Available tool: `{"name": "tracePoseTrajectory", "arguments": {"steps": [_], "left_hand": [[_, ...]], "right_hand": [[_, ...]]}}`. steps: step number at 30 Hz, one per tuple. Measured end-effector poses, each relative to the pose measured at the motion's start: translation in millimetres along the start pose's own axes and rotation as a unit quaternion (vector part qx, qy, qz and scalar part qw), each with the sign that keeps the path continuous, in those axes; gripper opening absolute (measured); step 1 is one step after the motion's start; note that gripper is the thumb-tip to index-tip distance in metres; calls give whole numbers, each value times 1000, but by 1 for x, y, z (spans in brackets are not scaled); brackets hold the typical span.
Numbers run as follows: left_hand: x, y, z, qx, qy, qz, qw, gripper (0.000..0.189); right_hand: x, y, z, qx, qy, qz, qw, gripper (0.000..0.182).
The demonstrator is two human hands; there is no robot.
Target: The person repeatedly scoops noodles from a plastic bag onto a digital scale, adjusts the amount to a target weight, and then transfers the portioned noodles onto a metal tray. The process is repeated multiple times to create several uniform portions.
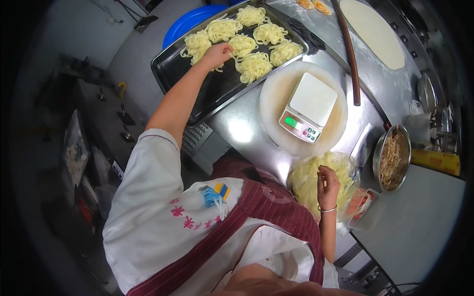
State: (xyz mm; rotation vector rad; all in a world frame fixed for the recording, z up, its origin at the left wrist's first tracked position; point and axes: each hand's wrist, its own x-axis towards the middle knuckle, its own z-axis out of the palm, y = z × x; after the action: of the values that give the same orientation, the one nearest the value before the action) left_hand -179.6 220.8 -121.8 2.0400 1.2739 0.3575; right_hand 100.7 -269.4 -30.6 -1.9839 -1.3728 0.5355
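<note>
My left hand (219,55) reaches over a dark metal tray (174,79) and pinches a pale yellow noodle strand (234,59) between two noodle piles. Several loose noodle piles (255,66) lie in the tray's far and right parts. My right hand (328,183), a bangle at its wrist, hangs over a clear plastic bag of pale yellow noodles (307,181). Its fingers are loosely curled, with nothing visible in them. Between the hands, a white digital scale (313,100) with a lit green display rests on a round cutting board (269,107); its platform is bare.
A rolling pin (349,55) lies beside a flat dough sheet (374,33) on a floured metal surface. A metal bowl of shredded food (392,161) stands at the right, near a clear plastic container (364,214). A blue basin (189,22) sits behind the tray.
</note>
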Motion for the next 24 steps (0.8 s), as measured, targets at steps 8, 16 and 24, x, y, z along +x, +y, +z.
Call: {"name": "tracePoseTrajectory", "arguments": {"steps": [8, 16, 24], "left_hand": [[-13, -54, -36, 159, 120, -175, 964, 24], [-67, -17, -32, 361, 105, 68, 924, 31], [-170, 175, 102, -124, -186, 384, 896, 60]], "right_hand": [[-19, -14, 1, -40, 19, -15, 999, 20], [-72, 39, -31, -97, 177, 111, 973, 17], [-98, 94, -5, -201, 65, 194, 958, 22]]}}
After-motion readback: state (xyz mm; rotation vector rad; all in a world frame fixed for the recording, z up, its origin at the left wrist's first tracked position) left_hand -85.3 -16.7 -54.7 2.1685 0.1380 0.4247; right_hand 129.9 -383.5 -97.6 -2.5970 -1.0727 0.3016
